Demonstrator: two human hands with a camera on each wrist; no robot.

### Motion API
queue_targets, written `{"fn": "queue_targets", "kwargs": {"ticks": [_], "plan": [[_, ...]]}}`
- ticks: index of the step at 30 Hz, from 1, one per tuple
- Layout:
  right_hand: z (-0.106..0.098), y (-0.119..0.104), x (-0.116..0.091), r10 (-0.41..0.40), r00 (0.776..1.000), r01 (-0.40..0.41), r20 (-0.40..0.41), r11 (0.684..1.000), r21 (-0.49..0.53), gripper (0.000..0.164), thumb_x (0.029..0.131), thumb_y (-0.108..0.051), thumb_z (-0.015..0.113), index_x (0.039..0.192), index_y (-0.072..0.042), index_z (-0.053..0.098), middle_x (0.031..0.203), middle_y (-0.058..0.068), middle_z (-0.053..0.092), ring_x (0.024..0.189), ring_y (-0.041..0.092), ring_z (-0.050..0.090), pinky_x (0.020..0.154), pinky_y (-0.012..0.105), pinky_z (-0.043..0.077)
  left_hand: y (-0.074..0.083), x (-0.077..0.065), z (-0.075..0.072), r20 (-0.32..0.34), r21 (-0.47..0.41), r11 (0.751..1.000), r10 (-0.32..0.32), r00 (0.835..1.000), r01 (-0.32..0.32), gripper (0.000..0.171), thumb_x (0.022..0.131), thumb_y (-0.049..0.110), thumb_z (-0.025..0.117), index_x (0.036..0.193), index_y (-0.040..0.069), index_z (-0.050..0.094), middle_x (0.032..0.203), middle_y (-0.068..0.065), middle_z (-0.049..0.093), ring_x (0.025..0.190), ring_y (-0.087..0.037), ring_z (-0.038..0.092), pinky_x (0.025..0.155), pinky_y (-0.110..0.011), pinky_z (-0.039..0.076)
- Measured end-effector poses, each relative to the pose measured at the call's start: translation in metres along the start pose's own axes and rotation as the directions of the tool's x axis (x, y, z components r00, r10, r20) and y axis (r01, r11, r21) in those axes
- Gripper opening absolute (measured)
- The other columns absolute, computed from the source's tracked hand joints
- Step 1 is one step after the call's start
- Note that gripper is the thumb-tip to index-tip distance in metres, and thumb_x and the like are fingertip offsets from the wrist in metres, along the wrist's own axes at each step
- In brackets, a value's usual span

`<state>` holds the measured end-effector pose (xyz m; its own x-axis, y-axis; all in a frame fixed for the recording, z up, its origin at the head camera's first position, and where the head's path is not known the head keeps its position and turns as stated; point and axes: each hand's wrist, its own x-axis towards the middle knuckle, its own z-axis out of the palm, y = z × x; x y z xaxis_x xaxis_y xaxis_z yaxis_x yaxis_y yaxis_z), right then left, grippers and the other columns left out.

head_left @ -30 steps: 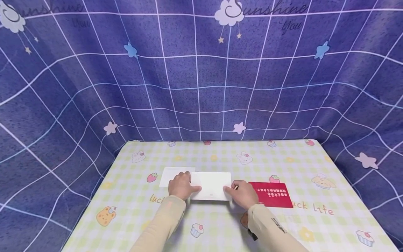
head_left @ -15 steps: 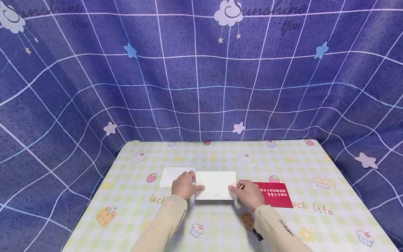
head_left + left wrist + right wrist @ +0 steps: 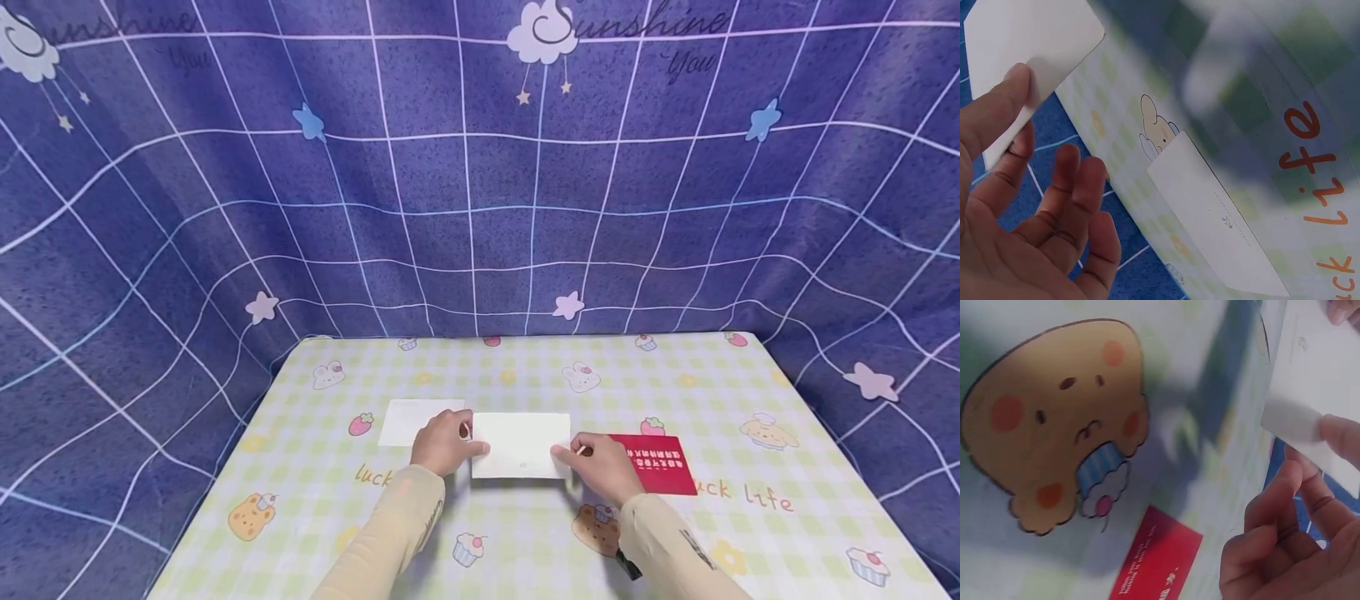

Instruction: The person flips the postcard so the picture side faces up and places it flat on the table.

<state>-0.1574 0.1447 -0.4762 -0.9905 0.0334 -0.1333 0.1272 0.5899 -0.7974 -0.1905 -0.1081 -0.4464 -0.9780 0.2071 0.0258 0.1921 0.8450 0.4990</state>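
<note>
A white card [image 3: 521, 442] with a small printed mark near its lower edge is held between both hands in the head view, raised off the table. My left hand [image 3: 441, 446] pinches its left edge, thumb on the near face; the left wrist view shows the index finger behind the card [image 3: 1029, 44] and the other fingers loosely bent. On the opposite edge my right hand [image 3: 606, 468] pinches likewise, as the right wrist view of the card [image 3: 1310, 369] also shows. Another white card [image 3: 408, 421] lies flat, partly behind the left hand.
A red card [image 3: 663, 465] with white lettering lies to the right, partly covered by the right hand. The table's checked cloth [image 3: 300, 458] bears printed animals and cupcakes. A blue gridded curtain [image 3: 420, 225] hangs behind and at both sides.
Both hands have shifted to the right together with the held card. More of the printed bear beside the right sleeve now shows. The flat white and red cards stay in place.
</note>
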Motion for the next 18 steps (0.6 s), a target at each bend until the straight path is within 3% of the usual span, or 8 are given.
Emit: {"fn": "queue_targets", "kwargs": {"ticks": [5, 8, 14, 18], "plan": [[0.000, 0.009, 0.003, -0.015, 1.000, 0.015, 0.006, 0.999, 0.033, 0.030, 0.094, -0.040, 0.071, 0.083, -0.013, 0.065, 0.074, 0.006, 0.061, 0.065, 0.016, 0.049, 0.058, 0.030, 0.039, -0.002, 0.001, 0.000, 0.000, -0.078, 0.994, 0.074, 0.997, -0.074, 0.023, 0.083, 0.023, 0.084, 0.091, 0.008, 0.068, 0.083, -0.002, 0.061, 0.073, -0.017, 0.054, 0.065, -0.035, 0.046], [-0.002, 0.012, 0.004, -0.015, 1.000, 0.015, -0.008, 0.999, 0.051, 0.040, 0.097, -0.051, 0.064, 0.090, -0.012, 0.068, 0.078, 0.006, 0.062, 0.068, 0.016, 0.050, 0.060, 0.030, 0.040, -0.003, 0.001, 0.000, 0.009, -0.131, 0.984, 0.121, 0.993, -0.119, 0.024, 0.084, 0.020, 0.083, 0.098, 0.005, 0.070, 0.083, -0.002, 0.060, 0.074, -0.016, 0.055, 0.066, -0.033, 0.047], [-0.005, 0.016, 0.004, 0.061, 0.998, -0.060, -0.005, 0.988, 0.140, 0.071, 0.099, -0.070, 0.038, 0.106, -0.006, 0.068, 0.084, 0.011, 0.062, 0.070, 0.020, 0.052, 0.062, 0.032, 0.043, -0.006, 0.003, 0.002, -0.023, -0.138, 0.969, 0.204, 0.979, -0.205, 0.021, 0.085, 0.022, 0.082, 0.082, 0.015, 0.063, 0.078, 0.004, 0.055, 0.072, -0.012, 0.053, 0.064, -0.029, 0.045], [-0.005, 0.015, 0.004, 0.124, 0.992, -0.124, 0.012, 0.977, 0.175, 0.083, 0.099, -0.075, 0.026, 0.091, -0.003, 0.068, 0.072, 0.007, 0.058, 0.062, 0.020, 0.050, 0.058, 0.032, 0.041, -0.006, 0.003, 0.004, -0.057, -0.133, 0.963, 0.227, 0.972, -0.232, 0.020, 0.085, 0.021, 0.082, 0.081, 0.017, 0.063, 0.077, 0.006, 0.053, 0.072, -0.012, 0.053, 0.065, -0.028, 0.044]]}}
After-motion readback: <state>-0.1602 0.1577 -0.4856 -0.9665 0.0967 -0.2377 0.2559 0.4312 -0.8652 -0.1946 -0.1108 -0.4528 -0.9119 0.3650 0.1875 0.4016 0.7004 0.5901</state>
